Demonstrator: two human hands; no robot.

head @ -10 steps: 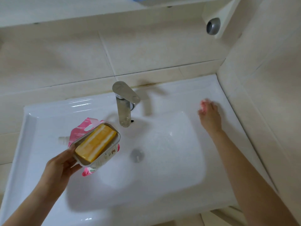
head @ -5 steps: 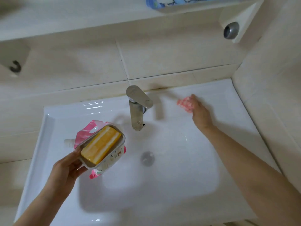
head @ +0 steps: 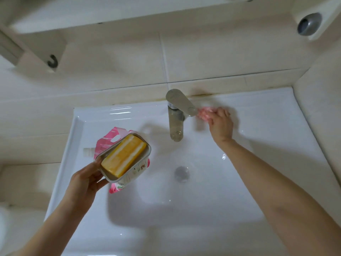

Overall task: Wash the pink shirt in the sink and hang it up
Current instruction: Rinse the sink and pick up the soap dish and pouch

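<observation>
My left hand [head: 83, 183] grips tilted white soap dish [head: 129, 173] left of chrome faucet [head: 176, 122]; yellow soap bar [head: 123, 157] could slide out. My right hand [head: 220, 124] pinches blurred pink thing [head: 204, 113].

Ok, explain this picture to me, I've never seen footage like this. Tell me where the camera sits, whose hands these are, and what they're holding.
There is no machine here. A person wears one wide-angle camera on the head, so you look down on their own two bare hands over a white sink. The left hand holds a soap dish with a yellow bar of soap in it. A pink and white pouch shows beneath the dish, apparently held with it. The right hand reaches to the back of the sink, just right of the tap, and grips a small pink thing, too blurred to identify. The drain lies in the middle of the basin, and no water is visibly running. No shirt is plainly in view.
</observation>
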